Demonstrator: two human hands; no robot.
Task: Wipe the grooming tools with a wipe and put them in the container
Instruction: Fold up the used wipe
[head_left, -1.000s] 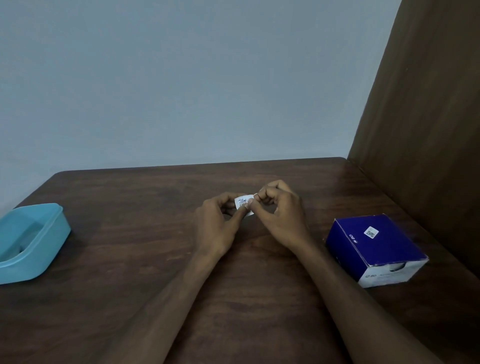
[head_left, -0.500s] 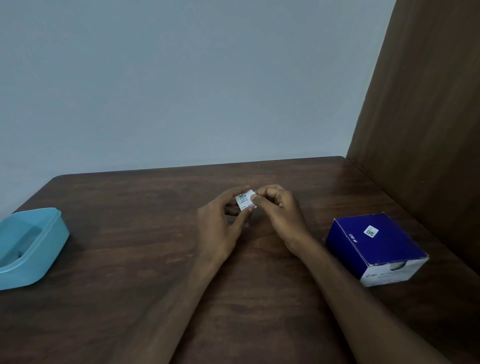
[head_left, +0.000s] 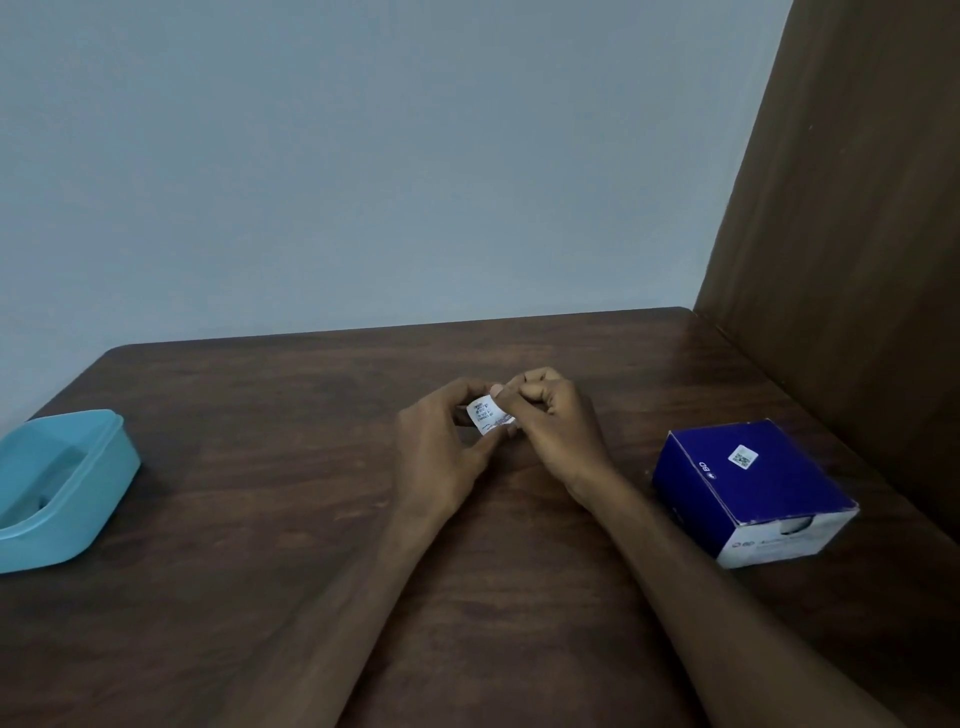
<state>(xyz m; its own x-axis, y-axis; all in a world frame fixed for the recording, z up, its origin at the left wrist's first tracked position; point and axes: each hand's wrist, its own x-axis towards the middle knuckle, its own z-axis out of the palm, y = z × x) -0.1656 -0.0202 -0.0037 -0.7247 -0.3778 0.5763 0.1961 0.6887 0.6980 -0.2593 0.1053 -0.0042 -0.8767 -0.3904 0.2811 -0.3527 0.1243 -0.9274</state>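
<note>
At the table's (head_left: 260, 519) centre we pinch a small white wipe sachet (head_left: 484, 414) between both hands, left hand (head_left: 441, 457) and right hand (head_left: 556, 426) curled on it. The blue container (head_left: 98, 499) sits at nine o'clock, the dark blue box (head_left: 748, 483) at three o'clock.

So all I see of myself here is two bare forearms coming in from the bottom edge, no sleeves showing anywhere up to the frame edge. Left hand (head_left: 441, 457) and right hand (head_left: 558, 431) are both bare too, I can't make out any gloves, rings, watch or bands on either wrist
</note>
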